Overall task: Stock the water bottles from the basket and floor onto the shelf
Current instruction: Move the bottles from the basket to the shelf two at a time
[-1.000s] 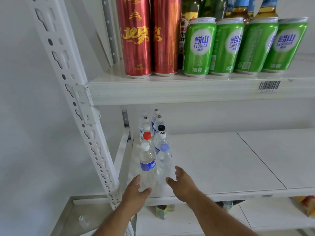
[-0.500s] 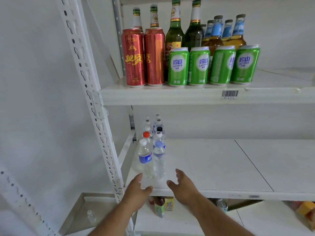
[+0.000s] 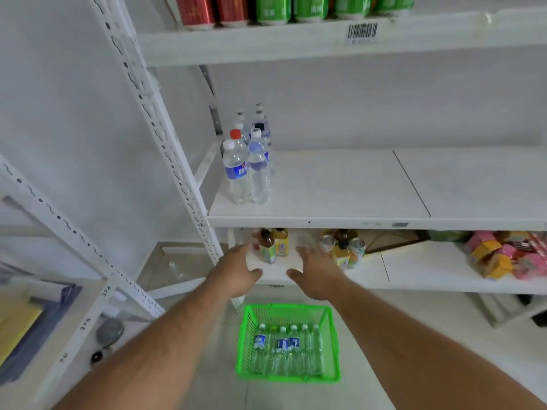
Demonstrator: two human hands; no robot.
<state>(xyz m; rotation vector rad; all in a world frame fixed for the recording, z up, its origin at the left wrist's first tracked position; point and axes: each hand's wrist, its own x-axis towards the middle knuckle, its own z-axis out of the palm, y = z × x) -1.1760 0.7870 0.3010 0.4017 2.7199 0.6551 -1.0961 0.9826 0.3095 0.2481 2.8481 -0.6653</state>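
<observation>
Both hands, left hand (image 3: pixel 236 269) and right hand (image 3: pixel 318 272), spread empty above the green basket (image 3: pixel 288 377).

Both arms are stretched forward, the left hand (image 3: pixel 236 272) and right hand (image 3: pixel 318 275) held open and empty, palms facing each other, below the front edge of the white shelf (image 3: pixel 340 187). A cluster of water bottles (image 3: pixel 247 161) is stood upright at the shelf's left end (caps white, one red). On the floor below, a green basket (image 3: pixel 288 378) is seen with more bottles (image 3: pixel 285 350) laid side by side in it.
</observation>
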